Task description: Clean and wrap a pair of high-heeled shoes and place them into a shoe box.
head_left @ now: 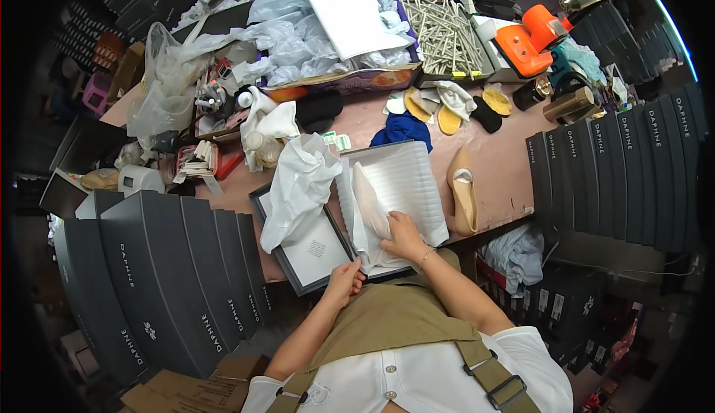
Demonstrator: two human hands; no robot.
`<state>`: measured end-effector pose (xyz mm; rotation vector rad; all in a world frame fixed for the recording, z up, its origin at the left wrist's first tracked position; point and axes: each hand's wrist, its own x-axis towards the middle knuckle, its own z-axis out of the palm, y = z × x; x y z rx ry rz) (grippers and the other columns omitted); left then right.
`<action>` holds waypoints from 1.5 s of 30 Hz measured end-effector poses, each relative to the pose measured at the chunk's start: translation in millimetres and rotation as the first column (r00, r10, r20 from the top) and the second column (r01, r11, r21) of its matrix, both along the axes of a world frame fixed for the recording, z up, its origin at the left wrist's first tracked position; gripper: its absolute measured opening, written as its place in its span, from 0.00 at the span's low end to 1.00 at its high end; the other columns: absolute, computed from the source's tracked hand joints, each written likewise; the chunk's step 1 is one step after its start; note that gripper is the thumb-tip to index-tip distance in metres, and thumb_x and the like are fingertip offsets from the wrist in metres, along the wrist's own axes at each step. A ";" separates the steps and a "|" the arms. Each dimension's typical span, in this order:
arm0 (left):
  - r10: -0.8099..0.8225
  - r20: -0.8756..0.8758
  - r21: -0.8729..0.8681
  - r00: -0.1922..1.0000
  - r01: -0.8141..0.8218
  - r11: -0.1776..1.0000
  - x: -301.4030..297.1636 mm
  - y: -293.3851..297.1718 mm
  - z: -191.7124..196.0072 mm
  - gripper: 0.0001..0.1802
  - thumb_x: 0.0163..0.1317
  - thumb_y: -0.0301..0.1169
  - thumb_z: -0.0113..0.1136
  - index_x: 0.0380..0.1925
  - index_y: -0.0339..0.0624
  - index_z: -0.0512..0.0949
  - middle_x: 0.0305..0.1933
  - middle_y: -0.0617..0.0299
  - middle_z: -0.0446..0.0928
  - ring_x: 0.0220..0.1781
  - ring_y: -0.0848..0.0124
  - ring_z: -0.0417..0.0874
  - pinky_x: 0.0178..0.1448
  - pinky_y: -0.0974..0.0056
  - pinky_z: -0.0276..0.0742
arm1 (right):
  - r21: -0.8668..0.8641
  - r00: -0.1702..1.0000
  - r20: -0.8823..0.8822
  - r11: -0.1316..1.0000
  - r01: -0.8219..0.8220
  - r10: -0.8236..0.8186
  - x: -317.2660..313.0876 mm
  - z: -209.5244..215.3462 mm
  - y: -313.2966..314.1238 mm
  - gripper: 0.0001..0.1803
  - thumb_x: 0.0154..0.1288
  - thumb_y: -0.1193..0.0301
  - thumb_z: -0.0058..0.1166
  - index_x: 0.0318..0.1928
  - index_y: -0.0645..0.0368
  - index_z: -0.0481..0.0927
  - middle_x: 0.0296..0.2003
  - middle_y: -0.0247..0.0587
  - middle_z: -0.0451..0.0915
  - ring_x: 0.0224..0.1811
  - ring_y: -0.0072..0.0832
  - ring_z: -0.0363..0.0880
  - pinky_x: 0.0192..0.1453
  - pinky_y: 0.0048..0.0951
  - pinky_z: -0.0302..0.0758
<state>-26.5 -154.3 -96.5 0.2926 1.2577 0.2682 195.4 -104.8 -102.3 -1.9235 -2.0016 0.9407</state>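
Note:
An open shoe box (347, 223) sits on the table's front edge, lined with a ribbed white foam sheet (413, 189). In its left half a long, pale beige shape shows through thin white wrapping paper (366, 193). My right hand (404, 238) is closed on this wrapping, thumb and fingers bent over it. At the box's near left corner, my left hand (345, 282) pinches the paper's edge, fingers curled. To the right of the box lies a beige pointed shoe (462, 193) on its own. The box's lid (304, 288) lies at the left, under crumpled white tissue (298, 189).
Dark shoe boxes stand in rows at left (171, 271) and right (618, 167). Along the back are a carton of crumpled paper (350, 78), a tray of pale sticks (445, 37) and an orange device (525, 48). Cloths (402, 130) and sponge pads (449, 120) lie behind the box.

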 end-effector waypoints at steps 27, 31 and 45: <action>-0.235 -0.930 0.354 0.282 0.859 -0.371 130.7 105.3 -1.2 0.39 0.58 0.48 0.59 0.62 0.32 0.63 0.63 0.42 0.64 0.69 0.49 0.59 0.70 0.44 0.51 | 0.051 0.864 -0.071 0.863 0.502 -0.499 129.1 85.9 -59.1 0.40 0.49 0.58 0.68 0.59 0.64 0.67 0.61 0.72 0.60 0.66 0.58 0.60 0.66 0.43 0.63; 0.039 -0.649 0.737 0.760 0.641 -0.214 76.7 141.7 50.0 0.32 0.58 0.42 0.61 0.60 0.38 0.68 0.47 0.52 0.75 0.52 0.54 0.75 0.54 0.51 0.70 | 0.052 0.817 -0.125 0.819 0.572 -0.562 124.8 61.6 -52.4 0.35 0.47 0.61 0.69 0.54 0.67 0.73 0.62 0.70 0.60 0.64 0.58 0.63 0.64 0.41 0.65; 0.079 -0.873 0.488 0.482 0.859 0.153 -33.3 189.7 135.6 0.15 0.56 0.38 0.56 0.31 0.36 0.78 0.32 0.46 0.77 0.39 0.47 0.79 0.42 0.50 0.74 | -0.166 0.488 -0.802 0.913 0.373 -0.345 122.5 231.6 -61.7 0.29 0.47 0.64 0.67 0.44 0.75 0.78 0.48 0.46 0.77 0.46 0.27 0.77 0.51 0.25 0.71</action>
